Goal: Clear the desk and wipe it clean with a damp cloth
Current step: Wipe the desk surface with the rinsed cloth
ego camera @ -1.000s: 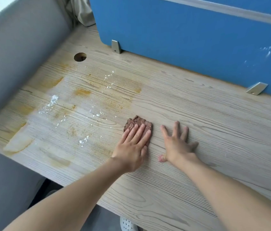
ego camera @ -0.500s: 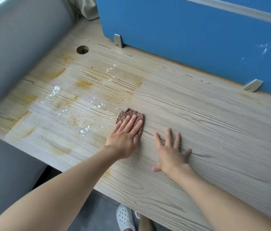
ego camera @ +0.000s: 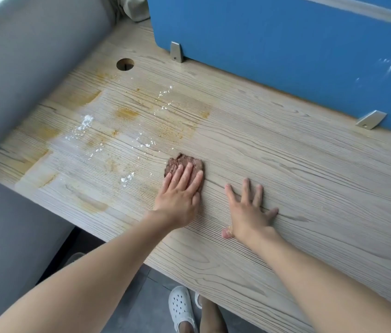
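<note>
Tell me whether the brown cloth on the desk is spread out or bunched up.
Bunched up: the cloth is a small crumpled wad under the straight fingers of the left hand.

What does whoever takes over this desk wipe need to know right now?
Left hand: fingers straight, pressing the brown cloth flat on the desk.
Right hand: flat on bare wood to the right of the cloth, holding nothing.
Done: no loose items show on the desk; the wood right of the cloth shows no stains.
Left: white powder and orange stains lie left of the cloth, unwiped. Wiping leftward is probably next.
</note>
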{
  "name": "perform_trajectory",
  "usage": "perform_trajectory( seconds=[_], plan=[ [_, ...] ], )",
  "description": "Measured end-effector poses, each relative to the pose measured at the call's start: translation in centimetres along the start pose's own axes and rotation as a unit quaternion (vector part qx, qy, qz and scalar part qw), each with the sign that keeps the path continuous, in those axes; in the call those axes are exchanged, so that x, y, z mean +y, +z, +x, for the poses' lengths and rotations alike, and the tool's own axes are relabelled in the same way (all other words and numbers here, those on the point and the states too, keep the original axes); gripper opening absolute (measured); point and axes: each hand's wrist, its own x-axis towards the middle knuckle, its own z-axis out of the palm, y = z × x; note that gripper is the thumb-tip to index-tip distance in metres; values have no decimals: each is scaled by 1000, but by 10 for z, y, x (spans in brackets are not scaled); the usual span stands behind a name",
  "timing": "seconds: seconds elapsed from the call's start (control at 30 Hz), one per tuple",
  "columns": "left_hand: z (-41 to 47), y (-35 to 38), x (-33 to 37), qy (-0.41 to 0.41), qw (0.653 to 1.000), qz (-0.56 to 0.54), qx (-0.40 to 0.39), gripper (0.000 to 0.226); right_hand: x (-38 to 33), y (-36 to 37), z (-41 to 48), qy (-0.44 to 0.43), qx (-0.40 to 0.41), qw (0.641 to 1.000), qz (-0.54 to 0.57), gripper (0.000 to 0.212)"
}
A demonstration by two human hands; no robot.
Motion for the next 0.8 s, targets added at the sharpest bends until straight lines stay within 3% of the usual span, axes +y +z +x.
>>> perform_trajectory(
  seconds=[0.13,0.33,0.57,0.7,0.8],
  plan=[
    [-26,8,-5,62,998,25,-8,56,-1,-1,-9,-19,10,1000,-2,122],
    [-12,5,-7,-13,1000,-15,6,57,-23,20,-30,-35,-35,999,16,127],
    [-39,11,-17,55,998,22,-14,55,-29,21,-32,-28,-23,999,-4,126],
    [-19,-1,-30,-19,999,-15,-25,57,-28,21,-31,-27,-24,999,-8,126],
    [-40,11,-13,11,1000,3,-22,59,-29,22,-31,-22,-24,999,-3,125]
  ],
)
